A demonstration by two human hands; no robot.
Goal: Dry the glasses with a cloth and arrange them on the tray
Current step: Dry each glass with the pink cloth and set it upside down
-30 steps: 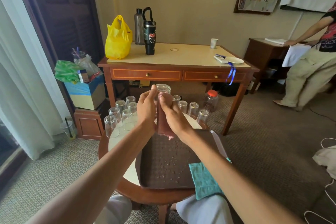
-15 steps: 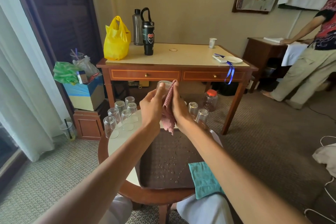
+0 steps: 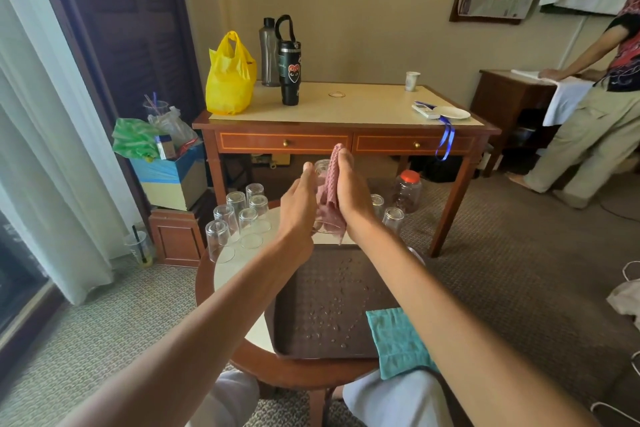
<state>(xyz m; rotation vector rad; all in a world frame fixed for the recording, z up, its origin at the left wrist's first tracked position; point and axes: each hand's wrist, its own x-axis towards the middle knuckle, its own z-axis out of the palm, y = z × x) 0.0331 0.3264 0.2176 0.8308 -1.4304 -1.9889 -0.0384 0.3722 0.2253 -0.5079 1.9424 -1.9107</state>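
Above the far edge of the brown tray [image 3: 311,340], my left hand [image 3: 299,204] holds a clear glass [image 3: 322,168] upside down. My right hand [image 3: 349,194] presses a pink cloth [image 3: 330,184] flat against the glass, fingers stretched upward. The tray is speckled with water drops and carries no glasses. Several upturned glasses [image 3: 239,215] stand on the round table left of my hands. Two more glasses [image 3: 393,218] stand to the right.
A teal cloth [image 3: 398,336] lies over the tray's right near corner. Behind the round table [image 3: 221,274] stands a wooden desk [image 3: 346,135] with a yellow bag [image 3: 230,76] and bottles. A plastic jar [image 3: 408,189] sits on the floor. A person [image 3: 595,107] stands far right.
My hands have risen with the glass and cloth. The right hand went from gripping the bunched cloth to pressing it flat against the glass with straight fingers.
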